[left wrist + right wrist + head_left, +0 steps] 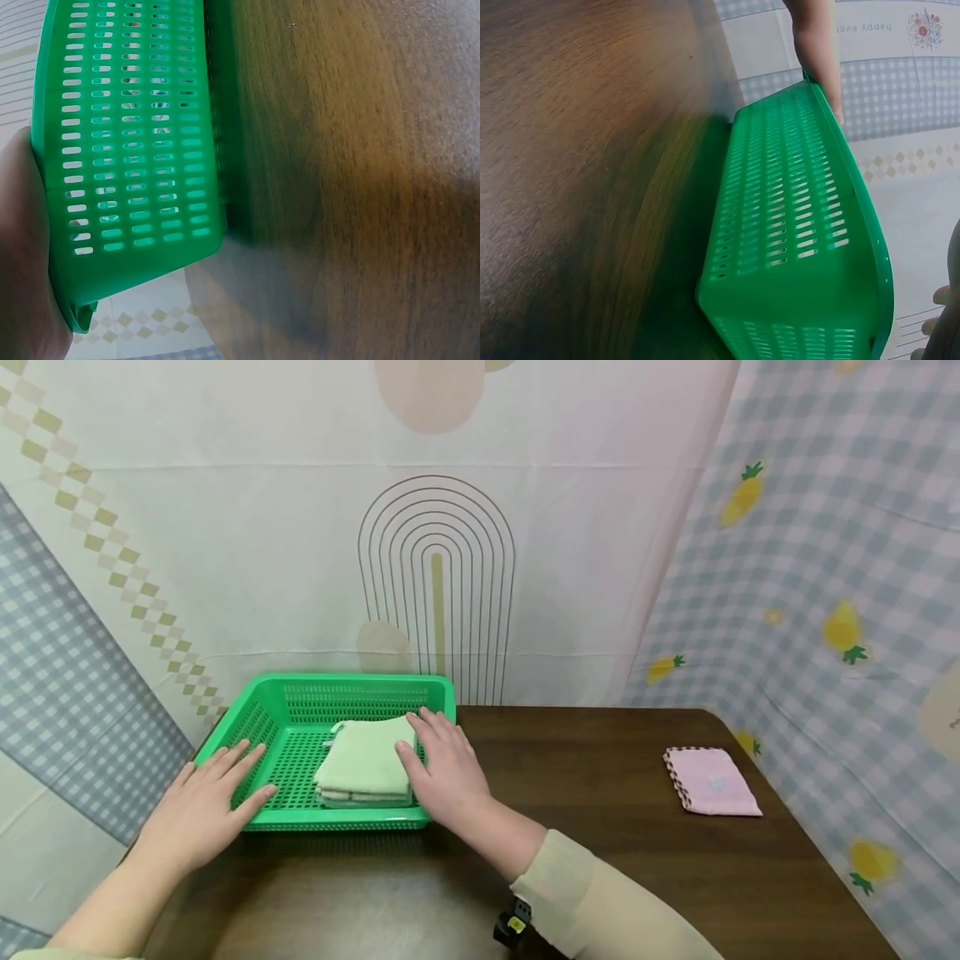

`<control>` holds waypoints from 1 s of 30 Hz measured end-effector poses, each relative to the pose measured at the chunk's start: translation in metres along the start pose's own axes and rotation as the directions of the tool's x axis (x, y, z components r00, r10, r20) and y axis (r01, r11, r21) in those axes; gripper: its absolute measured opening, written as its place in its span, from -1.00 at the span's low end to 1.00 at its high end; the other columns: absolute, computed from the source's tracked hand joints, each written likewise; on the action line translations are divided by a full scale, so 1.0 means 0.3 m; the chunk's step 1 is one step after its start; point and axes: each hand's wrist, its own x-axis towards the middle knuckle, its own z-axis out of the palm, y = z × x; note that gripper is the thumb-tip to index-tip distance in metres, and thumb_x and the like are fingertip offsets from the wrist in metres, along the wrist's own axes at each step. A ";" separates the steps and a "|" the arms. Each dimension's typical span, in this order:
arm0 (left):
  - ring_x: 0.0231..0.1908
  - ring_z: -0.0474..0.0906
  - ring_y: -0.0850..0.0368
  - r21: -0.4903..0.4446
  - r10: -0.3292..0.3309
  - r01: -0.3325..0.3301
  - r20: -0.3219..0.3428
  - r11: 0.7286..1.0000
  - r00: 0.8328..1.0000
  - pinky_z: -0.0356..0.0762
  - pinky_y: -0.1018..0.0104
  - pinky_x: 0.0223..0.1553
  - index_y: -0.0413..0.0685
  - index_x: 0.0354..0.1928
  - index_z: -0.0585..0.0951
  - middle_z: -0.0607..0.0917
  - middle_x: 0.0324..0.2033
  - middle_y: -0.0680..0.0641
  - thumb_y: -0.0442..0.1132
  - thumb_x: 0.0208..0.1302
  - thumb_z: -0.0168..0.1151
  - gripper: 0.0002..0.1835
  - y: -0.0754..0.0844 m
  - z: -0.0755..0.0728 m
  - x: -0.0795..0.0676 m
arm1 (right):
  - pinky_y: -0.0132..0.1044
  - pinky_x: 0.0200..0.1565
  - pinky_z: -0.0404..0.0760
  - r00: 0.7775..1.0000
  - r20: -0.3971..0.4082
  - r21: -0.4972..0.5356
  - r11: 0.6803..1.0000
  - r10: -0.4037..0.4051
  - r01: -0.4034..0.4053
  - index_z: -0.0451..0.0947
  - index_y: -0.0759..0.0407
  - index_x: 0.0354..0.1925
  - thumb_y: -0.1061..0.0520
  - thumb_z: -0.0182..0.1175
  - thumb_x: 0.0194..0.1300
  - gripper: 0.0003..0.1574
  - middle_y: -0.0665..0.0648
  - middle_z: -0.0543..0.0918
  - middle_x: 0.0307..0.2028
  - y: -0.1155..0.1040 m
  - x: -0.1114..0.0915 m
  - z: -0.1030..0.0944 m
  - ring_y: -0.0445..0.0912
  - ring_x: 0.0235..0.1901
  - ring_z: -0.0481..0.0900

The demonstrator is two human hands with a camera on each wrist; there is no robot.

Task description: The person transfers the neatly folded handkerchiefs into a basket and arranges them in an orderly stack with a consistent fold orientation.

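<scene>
A green plastic basket with perforated walls stands toward the left of the table. In its right half lies a stack of folded towels, a pale yellow-green towel on top. My left hand lies over the basket's front left corner, fingers spread and straight. My right hand is at the right rim, its fingers extended over the edge of the stack. Whether the right fingertips touch the towel, I cannot tell. In the left wrist view, my left hand is against the basket's rim.
A folded pink towel with a checked edge lies on the right side of the dark wooden table. Patterned cloth hangs behind the table and along both sides. A small black device is at the right sleeve.
</scene>
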 end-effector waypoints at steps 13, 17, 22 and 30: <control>0.40 0.05 -0.47 -0.001 0.003 -0.003 -0.003 1.000 1.000 -0.28 -0.41 0.38 0.00 0.57 0.10 0.18 0.46 -0.34 0.32 0.45 -0.09 -0.17 0.004 0.002 -0.005 | -0.03 0.50 -0.04 1.000 -0.012 -0.005 1.000 -0.006 0.006 0.20 0.00 0.50 -0.31 -0.30 0.56 -0.25 0.03 0.16 0.51 0.037 -0.039 -0.018 0.01 0.51 0.01; 0.40 0.04 -0.47 -0.003 0.004 -0.004 -0.008 1.000 1.000 -0.30 -0.41 0.38 0.00 0.57 0.10 0.18 0.46 -0.34 0.30 0.45 -0.08 -0.18 0.001 0.002 -0.005 | -0.04 0.50 -0.06 1.000 -0.002 -0.016 1.000 0.003 -0.003 0.19 -0.02 0.51 -0.33 -0.31 0.56 -0.24 0.02 0.14 0.52 0.050 -0.054 -0.022 -0.02 0.52 -0.01; 0.40 0.04 -0.47 -0.001 0.006 -0.006 -0.005 1.000 1.000 -0.31 -0.41 0.38 0.00 0.57 0.09 0.18 0.46 -0.34 0.29 0.46 -0.06 -0.18 -0.002 0.002 -0.003 | -0.04 0.50 -0.08 1.000 0.005 -0.023 1.000 0.003 -0.002 0.16 -0.03 0.52 -0.34 -0.32 0.56 -0.23 0.04 0.13 0.52 0.068 -0.072 -0.033 0.00 0.52 -0.02; 0.41 0.03 -0.46 -0.002 0.008 -0.008 -0.005 1.000 1.000 -0.29 -0.42 0.37 -0.01 0.56 0.10 0.18 0.46 -0.34 0.27 0.46 -0.05 -0.19 -0.001 0.002 -0.002 | -0.04 0.50 -0.07 1.000 0.002 -0.036 0.999 0.003 -0.003 0.17 -0.01 0.52 -0.34 -0.29 0.55 -0.22 0.09 0.16 0.52 0.108 -0.094 -0.041 0.02 0.52 -0.01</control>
